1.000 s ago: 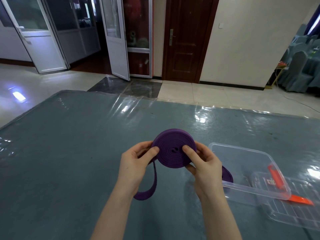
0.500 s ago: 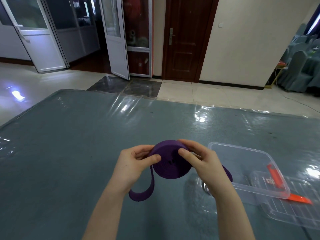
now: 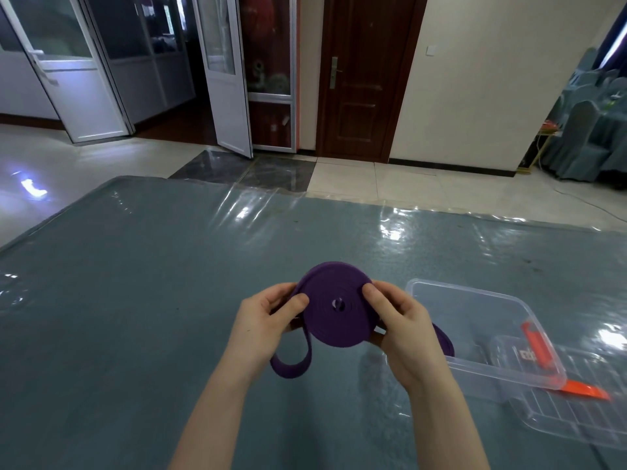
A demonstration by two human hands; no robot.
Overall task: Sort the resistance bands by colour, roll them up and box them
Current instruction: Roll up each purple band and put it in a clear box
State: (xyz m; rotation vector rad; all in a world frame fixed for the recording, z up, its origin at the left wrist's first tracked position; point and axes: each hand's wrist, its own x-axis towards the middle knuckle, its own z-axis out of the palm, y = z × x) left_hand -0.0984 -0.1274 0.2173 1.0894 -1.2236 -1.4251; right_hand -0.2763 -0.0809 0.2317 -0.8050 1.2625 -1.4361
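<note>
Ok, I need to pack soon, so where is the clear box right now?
In the head view the clear box sits open on the table, lower right, just beside the right hand.

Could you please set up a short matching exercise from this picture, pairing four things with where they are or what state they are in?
Things:
1. purple band
2. clear box
3. lid
4. brown door

Places or states:
A. lies flat on the table, partly under the box's near right corner
B. shut, in the far wall
C. mostly coiled, held between the left hand and right hand, a loose tail hanging
D. stands open on the table to the right of the hands

Pairs: 1-C, 2-D, 3-A, 4-B
</note>
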